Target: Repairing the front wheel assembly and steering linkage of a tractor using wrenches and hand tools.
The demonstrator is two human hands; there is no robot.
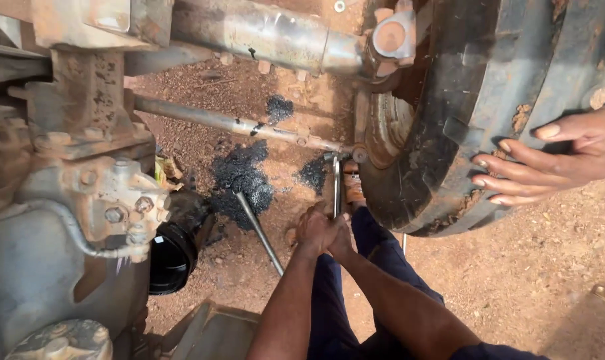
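Hands locked on a spanner (pixel 336 190) under a heavy vehicle: the person's left hand (pixel 312 230) and right hand (pixel 340 238) are closed tight together round the lower end of its handle. The tool stands nearly upright, and its head meets a fitting at the end of the thin steering rod (pixel 236 123), just beside the inner face of the big tyre (pixel 462 87). The person's leg in blue trousers (pixel 376 250) stretches toward the wheel, with the foot (pixel 351 187) close against the tyre. A co-worker's hand (pixel 549 160) rests open on the tread, fingers spread. Dark oil patches (pixel 239 177) stain the red dirt ground (pixel 516 280), where a loose metal bar (pixel 259 233) lies beside a black cylinder (pixel 172 257). Judging from the grip, the work looks best done with the spanner head kept fully seated and square on the fitting. The force should run across the handle rather than along it, and the braced foot and steadied wheel should take the reaction. Knuckles should stay clear of the tyre should the tool slip.
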